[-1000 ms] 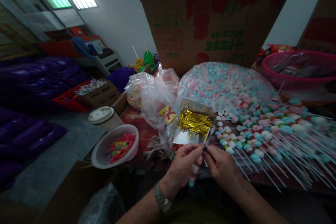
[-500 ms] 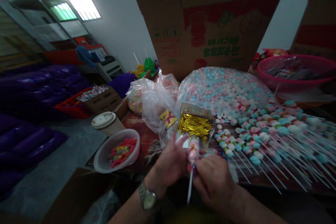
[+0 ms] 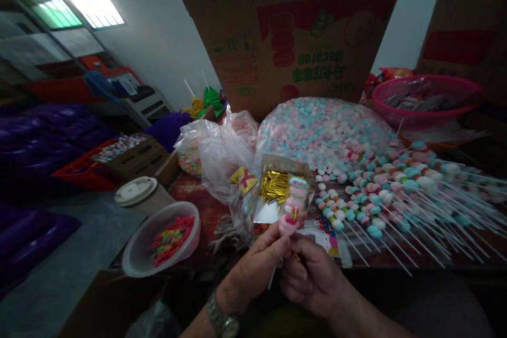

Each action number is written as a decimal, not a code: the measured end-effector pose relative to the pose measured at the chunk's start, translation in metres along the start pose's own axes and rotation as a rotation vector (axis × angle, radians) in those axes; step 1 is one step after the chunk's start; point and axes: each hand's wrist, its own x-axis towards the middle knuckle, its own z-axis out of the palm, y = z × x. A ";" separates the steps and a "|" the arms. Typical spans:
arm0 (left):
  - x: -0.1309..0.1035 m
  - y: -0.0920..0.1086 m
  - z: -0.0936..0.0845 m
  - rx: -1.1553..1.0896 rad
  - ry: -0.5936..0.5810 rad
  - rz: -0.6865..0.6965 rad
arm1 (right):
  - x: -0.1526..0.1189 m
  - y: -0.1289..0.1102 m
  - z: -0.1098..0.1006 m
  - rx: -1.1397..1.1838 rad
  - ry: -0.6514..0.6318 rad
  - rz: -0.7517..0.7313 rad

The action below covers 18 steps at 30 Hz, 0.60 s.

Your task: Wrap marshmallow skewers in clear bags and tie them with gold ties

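Note:
A candy skewer (image 3: 295, 200) with pink, white and blue pieces stands upright between my hands, its white stick pointing down. My left hand (image 3: 259, 259), with a watch at the wrist, is closed round the skewer just below the candy. My right hand (image 3: 312, 274) is closed beside it, touching the left; a bit of gold shows at its fingers, and a gold twist tie seems to be pinched there. Just beyond the hands is an open box (image 3: 266, 213) of gold twist ties (image 3: 273, 187).
Many candy skewers (image 3: 396, 200) lie at the right, before a large bag of candies (image 3: 317, 124). A pink basin (image 3: 428, 116) stands behind them. On the left are a bowl of gummies (image 3: 132, 253) and a lidded tub (image 3: 137, 190). A cardboard box (image 3: 237, 21) rises behind.
My left hand has gone from open beside the skewer to closed round it. The skewer is raised and more upright, and my right hand has come against the left. The view has shifted slightly.

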 end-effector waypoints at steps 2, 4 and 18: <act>0.001 0.002 -0.004 -0.025 -0.108 -0.058 | 0.000 0.004 -0.011 0.098 -0.170 0.054; 0.002 0.006 -0.007 0.031 -0.168 -0.087 | -0.004 0.003 -0.022 0.078 -0.254 0.060; 0.039 -0.029 0.060 1.433 -0.457 0.051 | -0.089 -0.045 -0.067 -0.404 0.847 -0.869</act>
